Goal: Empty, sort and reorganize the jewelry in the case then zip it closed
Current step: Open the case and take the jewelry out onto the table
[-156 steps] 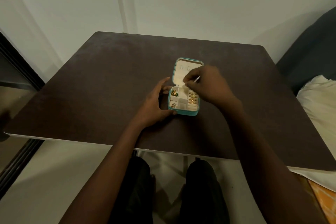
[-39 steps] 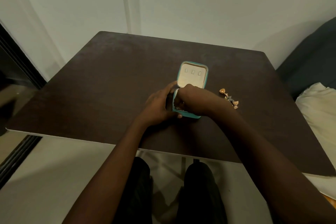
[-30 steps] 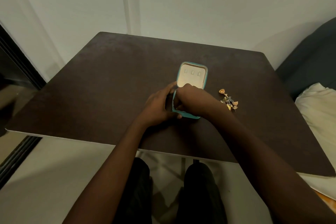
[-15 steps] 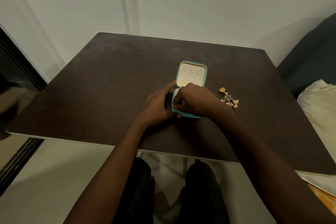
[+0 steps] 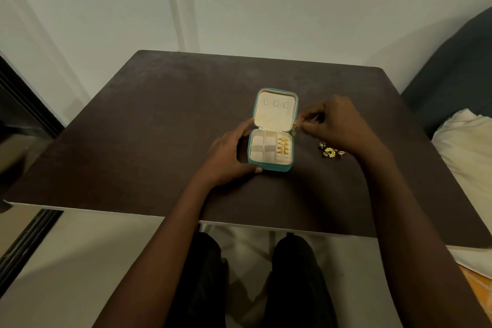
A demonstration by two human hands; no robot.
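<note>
A small teal jewelry case [image 5: 269, 166] stands open on the dark table [image 5: 149, 125], its cream lid [image 5: 275, 112] tilted up. Three gold rings [image 5: 282, 146] sit in the right slot of the tray; the left compartments look empty. My left hand [image 5: 229, 152] grips the case's left side, thumb at the front corner. My right hand [image 5: 332, 120] hovers just right of the lid, fingertips pinching a small gold piece [image 5: 295, 126]. A little heap of gold jewelry [image 5: 331, 152] lies on the table to the right of the case.
The table's near edge [image 5: 239, 224] runs above my knees. A dark sofa [image 5: 452, 72] with a cream cushion [image 5: 468, 146] stands to the right. A white wall rises behind the table, and a dark door frame [image 5: 24, 104] is at the left.
My right hand has lifted out of the case's tray and moved right, carrying a small gold piece. The left compartments now show empty. My left hand stays on the case.
</note>
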